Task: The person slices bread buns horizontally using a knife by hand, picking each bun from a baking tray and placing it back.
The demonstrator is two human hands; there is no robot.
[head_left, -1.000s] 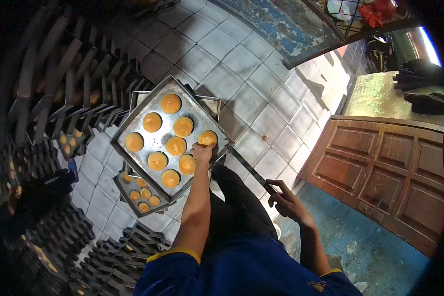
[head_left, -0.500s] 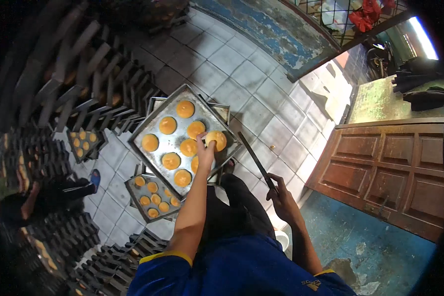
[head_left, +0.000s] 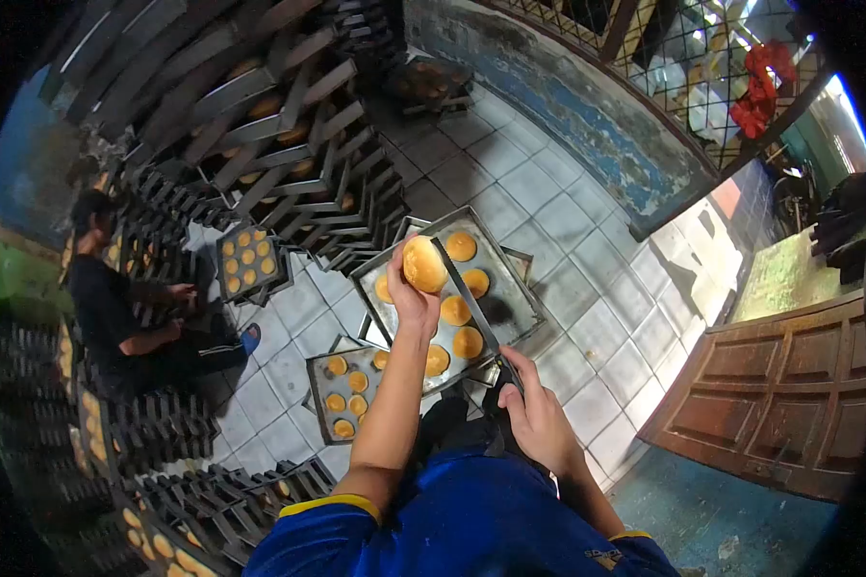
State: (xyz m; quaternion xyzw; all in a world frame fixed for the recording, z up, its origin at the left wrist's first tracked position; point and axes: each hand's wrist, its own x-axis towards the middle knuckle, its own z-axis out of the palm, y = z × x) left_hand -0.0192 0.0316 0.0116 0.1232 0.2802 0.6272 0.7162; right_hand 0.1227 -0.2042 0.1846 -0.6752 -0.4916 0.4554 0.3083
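My left hand [head_left: 415,306] is closed around a round golden bun [head_left: 422,266], held up above a metal tray [head_left: 512,284]. Its pale side and browned top both show. In my right hand [head_left: 537,413] is a long dark knife [head_left: 474,310], gripped by the handle. The blade points away from me, and its far end lies against the right side of the bun; whether it has cut in, I cannot tell. Several other buns [head_left: 467,342] lie on the tray beneath, some partly hidden by the blade and my left hand.
A second tray of buns [head_left: 328,425] sits lower left, and another tray [head_left: 229,290] stands farther left. Tall stacks of dark trays [head_left: 289,154] line the left side. A person in dark clothes [head_left: 106,303] is at the far left. A wooden door [head_left: 770,394] is at right.
My left hand has lifted a bun from the tray. The knife has swung leftward from beside the tray to the bun. My view has shifted, bringing the other person more into sight.
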